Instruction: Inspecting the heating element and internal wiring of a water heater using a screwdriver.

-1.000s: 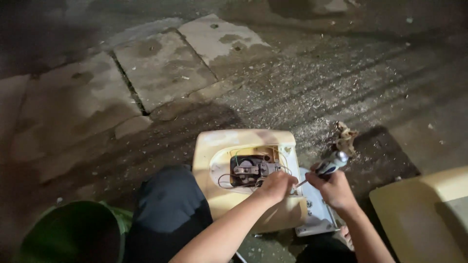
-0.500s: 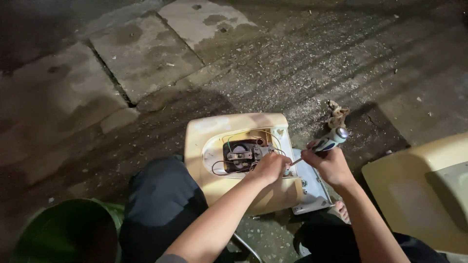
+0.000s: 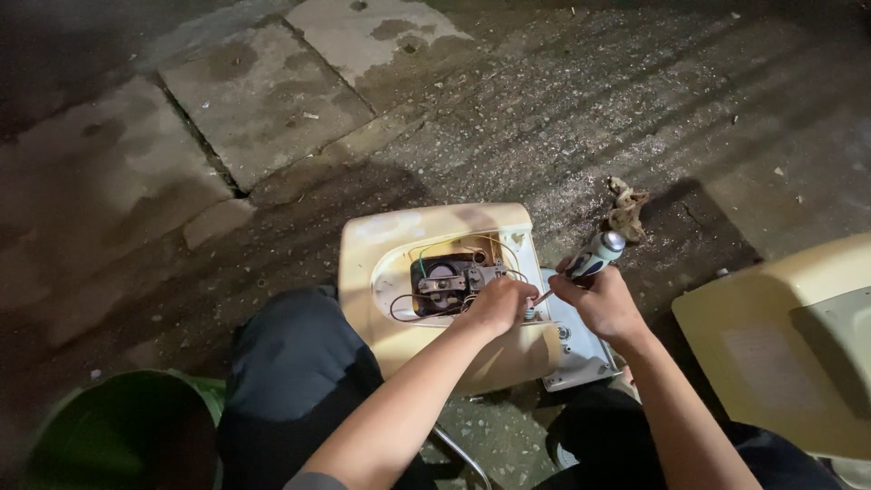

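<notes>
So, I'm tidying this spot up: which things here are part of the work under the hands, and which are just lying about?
In use:
- cream appliance housing, opened, wiring and motor part showing
- screwdriver in the right hand
- left hand at the opening
- grey panel beside it

Lying about:
- green bucket
- crumpled scrap
- cream casing, at right

Two bare forearms reach forward from the bottom of the view, angled toward each other. The left hand [image 3: 502, 302] is curled with its fingers bent downward, knuckles up. The right hand [image 3: 601, 304] sits just beside it, closed in a fist-like grip, wrist slightly bent. Dark-clothed knees spread apart on either side below.
</notes>
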